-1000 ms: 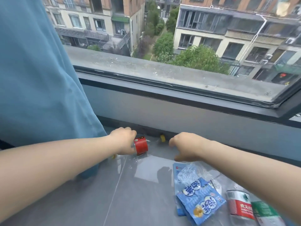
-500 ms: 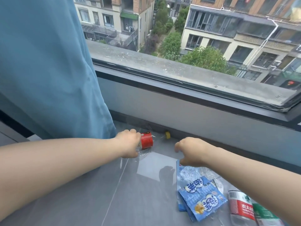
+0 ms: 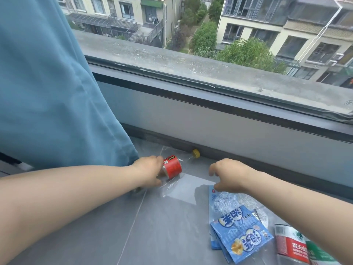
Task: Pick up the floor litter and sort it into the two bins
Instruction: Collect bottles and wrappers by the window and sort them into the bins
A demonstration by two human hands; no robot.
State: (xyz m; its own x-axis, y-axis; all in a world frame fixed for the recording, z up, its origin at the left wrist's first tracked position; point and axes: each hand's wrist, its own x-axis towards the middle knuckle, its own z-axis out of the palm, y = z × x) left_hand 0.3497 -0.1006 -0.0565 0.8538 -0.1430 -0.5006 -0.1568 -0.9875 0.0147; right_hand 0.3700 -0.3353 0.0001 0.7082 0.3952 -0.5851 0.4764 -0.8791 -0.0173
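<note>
Head-cam view looking down at a grey floor (image 3: 162, 232) under a low window wall. L hand (image 3: 148, 172) reaches far fwd and grips a clear bottle (image 3: 172, 166) w/ a red label, fingers curled over it and thumb below. The bottle lies on its side on the floor, w/ a yellow cap (image 3: 196, 153) toward the skirting. Looks like a pick-up grip, taken on the near end as that's the closest part.

R hand (image 3: 231, 175) hovers just beside, fingers loosely curled and slightly apart, holding nothing. It hangs over the top edge of the blue snack wrappers (image 3: 240, 238), prob. the next grab.

Btm right, a water bottle (image 3: 290, 245) w/ a red-and-white label is cut off by the frame edge and partly behind the R forearm. The clear bottle's body barely shows against the floor, so can't tell if the cap is attached. L fingertips are hidden. A blue curtain (image 3: 47, 83) hangs at left. Neither bin is in view.
</note>
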